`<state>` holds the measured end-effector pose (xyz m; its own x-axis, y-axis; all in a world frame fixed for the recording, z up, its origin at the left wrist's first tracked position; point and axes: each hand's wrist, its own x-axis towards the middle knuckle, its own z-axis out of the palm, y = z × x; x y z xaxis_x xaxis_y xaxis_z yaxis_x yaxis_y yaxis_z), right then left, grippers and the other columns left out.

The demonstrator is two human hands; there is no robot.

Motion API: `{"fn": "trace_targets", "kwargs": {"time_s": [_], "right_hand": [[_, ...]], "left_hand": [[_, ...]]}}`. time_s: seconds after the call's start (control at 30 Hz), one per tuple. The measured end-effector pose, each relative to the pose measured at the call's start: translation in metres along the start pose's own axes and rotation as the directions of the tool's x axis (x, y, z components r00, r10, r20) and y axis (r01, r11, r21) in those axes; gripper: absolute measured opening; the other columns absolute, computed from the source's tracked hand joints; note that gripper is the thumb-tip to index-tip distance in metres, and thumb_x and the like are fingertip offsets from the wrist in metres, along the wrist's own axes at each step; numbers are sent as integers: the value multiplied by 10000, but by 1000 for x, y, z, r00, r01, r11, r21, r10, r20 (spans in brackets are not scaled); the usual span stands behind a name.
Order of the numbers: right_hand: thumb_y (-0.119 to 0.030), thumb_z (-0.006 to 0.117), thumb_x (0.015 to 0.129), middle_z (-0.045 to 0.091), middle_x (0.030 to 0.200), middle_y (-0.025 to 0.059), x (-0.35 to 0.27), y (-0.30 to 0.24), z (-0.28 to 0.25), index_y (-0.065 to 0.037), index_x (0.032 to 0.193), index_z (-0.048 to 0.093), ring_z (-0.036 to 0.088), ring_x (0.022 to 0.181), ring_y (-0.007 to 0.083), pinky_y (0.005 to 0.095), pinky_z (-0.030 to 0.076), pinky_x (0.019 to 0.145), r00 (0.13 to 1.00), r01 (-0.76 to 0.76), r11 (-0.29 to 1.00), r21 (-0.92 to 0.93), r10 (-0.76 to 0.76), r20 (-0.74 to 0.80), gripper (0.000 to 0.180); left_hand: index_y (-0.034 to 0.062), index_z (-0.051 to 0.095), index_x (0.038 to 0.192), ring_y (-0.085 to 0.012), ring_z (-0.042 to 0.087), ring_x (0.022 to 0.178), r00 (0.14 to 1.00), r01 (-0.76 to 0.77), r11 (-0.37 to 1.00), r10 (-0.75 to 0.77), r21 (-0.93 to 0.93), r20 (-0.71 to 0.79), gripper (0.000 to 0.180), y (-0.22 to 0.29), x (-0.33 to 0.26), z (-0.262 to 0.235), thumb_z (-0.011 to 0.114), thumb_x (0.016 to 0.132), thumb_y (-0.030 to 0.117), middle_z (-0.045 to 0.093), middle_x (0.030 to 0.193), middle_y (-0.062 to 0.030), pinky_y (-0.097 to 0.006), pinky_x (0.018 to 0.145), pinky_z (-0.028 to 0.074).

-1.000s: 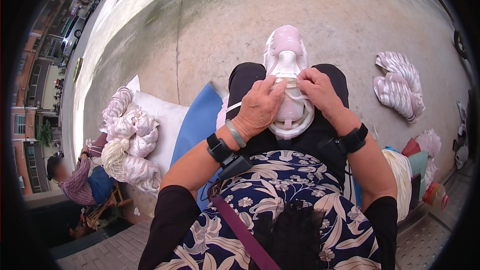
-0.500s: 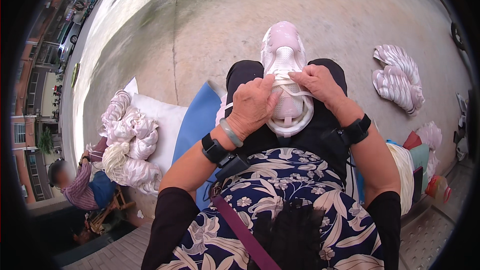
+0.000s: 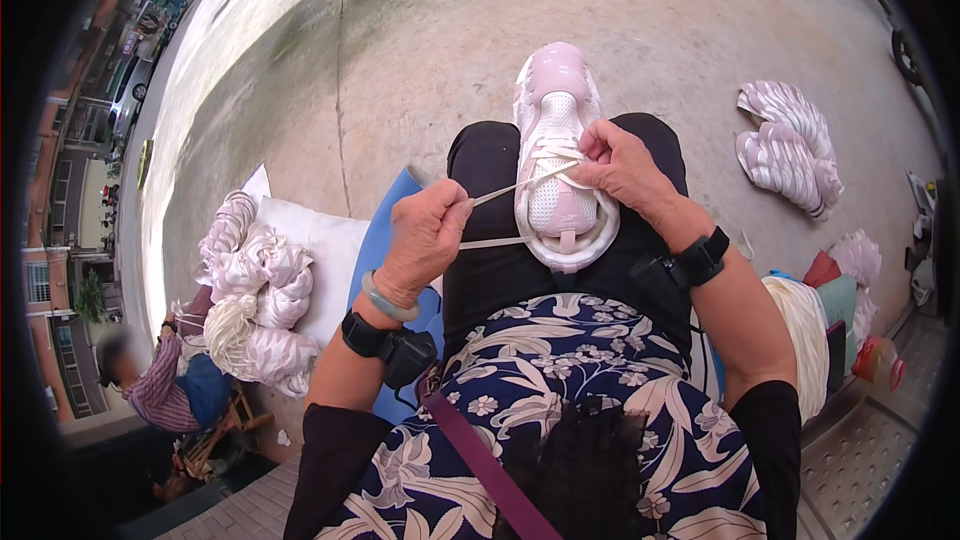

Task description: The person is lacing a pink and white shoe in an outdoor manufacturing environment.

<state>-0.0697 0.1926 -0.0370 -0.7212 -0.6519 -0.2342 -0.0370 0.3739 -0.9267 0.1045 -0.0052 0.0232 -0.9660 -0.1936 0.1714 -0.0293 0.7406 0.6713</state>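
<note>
A pink and white shoe upper rests between my knees, its toe pointing away from me. A white shoelace stretches taut from its eyelets leftward into my left hand, whose fingers are closed round it, left of the upper. A second strand of lace runs from the upper's edge toward the same hand. My right hand pinches the lace near the upper eyelets, at the right side of the tongue. The padded collar faces me.
Bundles of pink and white uppers lie on a white sheet at left. More stacked uppers sit on the floor at right. A hank of cream laces hangs beside my right arm. At far left a person sits.
My left hand has pulled away to the left and slightly down from the upper, drawing the lace taut. My right hand stays near the eyelets.
</note>
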Motion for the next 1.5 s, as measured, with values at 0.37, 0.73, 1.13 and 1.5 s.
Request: {"fn": "trace_targets", "kwargs": {"time_s": [0.37, 0.73, 1.13, 1.5], "right_hand": [[-224, 709, 718, 562, 824, 96, -45, -6, 1, -42, 947, 568, 561, 735, 218, 320, 465, 693, 914, 297, 919, -258, -352, -202, 324], [-126, 611, 786, 562, 716, 92, -58, 11, -24, -52, 975, 607, 585, 650, 280, 349, 467, 568, 803, 397, 650, -648, -588, -97, 203], [-139, 607, 834, 596, 661, 104, -68, 11, -37, -22, 839, 639, 562, 580, 199, 282, 438, 559, 890, 318, 909, -269, -384, -244, 122], [-138, 580, 875, 508, 627, 0, -61, 25, -43, 6, 818, 606, 447, 602, 66, 233, 379, 547, 936, 234, 966, -112, -255, -242, 158]], "left_hand": [[31, 553, 788, -212, 493, 497, 987, -141, 982, 149, 122, -64, 77, 8, 0, 5, 617, 823, 57, 523, 601, -88, -289, 480, 391], [87, 530, 774, -277, 553, 562, 906, -397, 720, 405, 570, 119, 52, -14, 45, -15, 559, 812, 105, 541, 610, -71, -377, 494, 419], [85, 535, 779, -281, 539, 568, 900, -379, 732, 433, 567, 43, 34, -18, 22, -20, 566, 787, 74, 523, 607, -85, -380, 515, 406], [90, 525, 763, -250, 535, 553, 916, -348, 743, 399, 571, 38, 56, -24, 1, -23, 565, 773, 53, 494, 585, -63, -366, 506, 389]]}}
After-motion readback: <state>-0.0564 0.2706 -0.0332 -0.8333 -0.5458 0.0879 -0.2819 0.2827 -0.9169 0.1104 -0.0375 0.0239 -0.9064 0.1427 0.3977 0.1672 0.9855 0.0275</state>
